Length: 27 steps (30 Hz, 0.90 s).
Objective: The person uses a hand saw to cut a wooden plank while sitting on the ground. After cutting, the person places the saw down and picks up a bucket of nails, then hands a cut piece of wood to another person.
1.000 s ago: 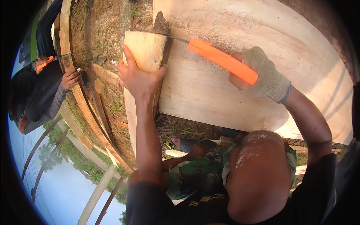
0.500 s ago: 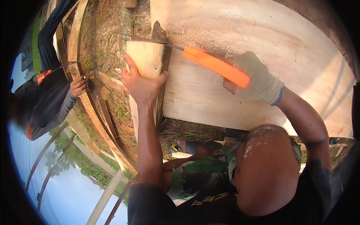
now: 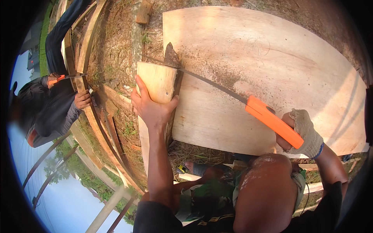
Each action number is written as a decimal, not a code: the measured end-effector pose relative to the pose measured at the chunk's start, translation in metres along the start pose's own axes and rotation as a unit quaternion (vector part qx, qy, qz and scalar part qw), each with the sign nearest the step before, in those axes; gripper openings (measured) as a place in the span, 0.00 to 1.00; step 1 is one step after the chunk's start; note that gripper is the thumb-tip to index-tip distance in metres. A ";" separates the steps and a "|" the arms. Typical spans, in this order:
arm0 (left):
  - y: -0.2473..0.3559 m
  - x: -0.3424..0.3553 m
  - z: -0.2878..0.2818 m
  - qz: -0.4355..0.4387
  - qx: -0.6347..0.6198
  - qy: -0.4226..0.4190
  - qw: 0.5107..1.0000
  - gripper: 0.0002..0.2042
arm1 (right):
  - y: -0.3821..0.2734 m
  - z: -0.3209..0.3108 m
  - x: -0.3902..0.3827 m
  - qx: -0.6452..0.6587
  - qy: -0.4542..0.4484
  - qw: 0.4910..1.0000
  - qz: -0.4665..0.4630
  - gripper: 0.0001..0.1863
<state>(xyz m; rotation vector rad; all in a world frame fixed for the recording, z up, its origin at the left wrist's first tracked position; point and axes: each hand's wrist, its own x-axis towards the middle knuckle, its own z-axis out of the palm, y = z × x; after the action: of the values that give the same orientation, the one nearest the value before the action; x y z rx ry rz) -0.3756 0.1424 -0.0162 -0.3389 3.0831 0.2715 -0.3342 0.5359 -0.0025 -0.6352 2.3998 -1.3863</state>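
Note:
My left hand [image 3: 153, 108] is closed on a pale wooden beam [image 3: 157, 72], fingers along its left side and thumb on the right. My gloved right hand [image 3: 305, 132] grips the orange handle of a handsaw [image 3: 272, 120] at lower right. The dark blade lies across the beam's upper end, beside a dark, rough, pointed piece [image 3: 171, 56], with much of the blade showing over a plywood sheet [image 3: 248, 35]. Sawdust [image 3: 225, 75] is scattered on the sheet.
At left, a person in dark clothes [image 3: 46, 105] holds another orange-handled saw [image 3: 58, 79] on long boards [image 3: 92, 112]. Loose wood pieces [image 3: 143, 11] lie on dry grass. My bare knee [image 3: 264, 190] and a yellow-black tape measure [image 3: 181, 169] are below.
My right hand has pulled the saw back toward the lower right, exposing more blade. My left hand still holds the beam. The whole scene sits lower in the picture.

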 end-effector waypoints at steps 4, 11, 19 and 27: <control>-0.003 -0.001 0.004 -0.032 -0.066 -0.015 0.997 0.67 | -0.014 0.039 0.106 0.085 -0.114 0.976 0.163 0.10; 0.006 -0.002 -0.001 -0.026 0.019 -0.029 0.999 0.67 | 0.015 0.007 -0.016 -0.046 -0.056 0.996 0.049 0.07; -0.002 -0.002 0.003 -0.014 -0.026 -0.031 0.999 0.65 | 0.002 0.037 0.052 0.019 -0.067 0.994 0.087 0.04; 0.003 0.005 0.009 -0.029 -0.071 -0.032 0.997 0.66 | -0.005 0.040 0.083 0.017 -0.035 0.996 0.086 0.11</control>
<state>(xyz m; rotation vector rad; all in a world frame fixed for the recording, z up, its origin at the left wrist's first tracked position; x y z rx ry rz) -0.3814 0.1462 -0.0248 -0.4151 2.9923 0.4912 -0.3861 0.4611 -0.0203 -0.4498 2.3103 -1.3084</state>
